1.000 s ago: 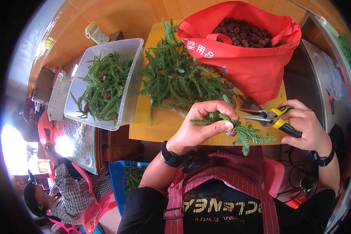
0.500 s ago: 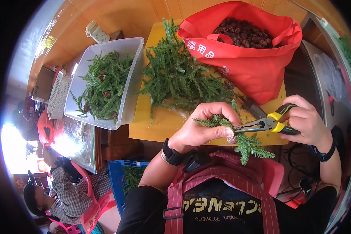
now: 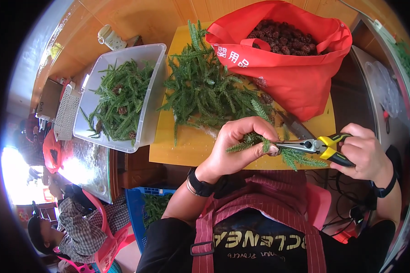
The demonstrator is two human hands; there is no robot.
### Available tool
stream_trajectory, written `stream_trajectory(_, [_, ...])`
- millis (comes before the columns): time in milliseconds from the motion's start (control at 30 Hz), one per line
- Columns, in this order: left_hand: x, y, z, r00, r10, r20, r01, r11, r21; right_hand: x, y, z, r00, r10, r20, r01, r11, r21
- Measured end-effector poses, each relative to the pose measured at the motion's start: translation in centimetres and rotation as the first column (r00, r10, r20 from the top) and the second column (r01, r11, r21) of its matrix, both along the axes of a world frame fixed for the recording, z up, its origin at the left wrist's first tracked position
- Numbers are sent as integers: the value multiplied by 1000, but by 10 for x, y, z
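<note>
yellow board (image 3: 182,151) under sprigs (image 3: 207,91); orange wall (image 3: 141,20)

Has the left forearm (image 3: 182,200) slanted up from the bottom, leaning to the right. Has the left hand (image 3: 241,145) near the middle, with the pointer finger (image 3: 262,128) curled over the top. Presses the left thumb (image 3: 255,154) close to that finger in a tight pinch. Has the right forearm (image 3: 390,207) pointing almost straight up. Holds the right hand (image 3: 364,150) facing in at the left one, fingers bent in a grip, right thumb (image 3: 344,169) down low. Has both hands near each other, not touching.
</note>
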State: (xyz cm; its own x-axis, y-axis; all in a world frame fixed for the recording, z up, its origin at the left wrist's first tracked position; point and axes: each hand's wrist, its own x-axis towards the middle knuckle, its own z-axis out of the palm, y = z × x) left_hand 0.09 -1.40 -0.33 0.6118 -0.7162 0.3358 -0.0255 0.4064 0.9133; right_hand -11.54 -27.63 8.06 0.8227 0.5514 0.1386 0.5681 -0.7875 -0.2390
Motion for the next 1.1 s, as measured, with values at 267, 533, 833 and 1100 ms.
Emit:
stream_trajectory(267, [-1,2,1,996,79,-43,-77,996,47,2,11,8,982,-97,-160,130,969,209])
stream_trajectory(533, [2,1,-4,968,170,182,-178,984,31,-4,18,8,977,-141,-158,172,964,205])
stream_trajectory(833, [4,1,-6,970,155,186,-164,986,32,-6,20,9,972,-182,-147,206,963,176])
stream_trajectory(1100, [5,0,-3,900,250,358,-259,966,-23,-10,28,10,982,-186,-25,188,977,103])
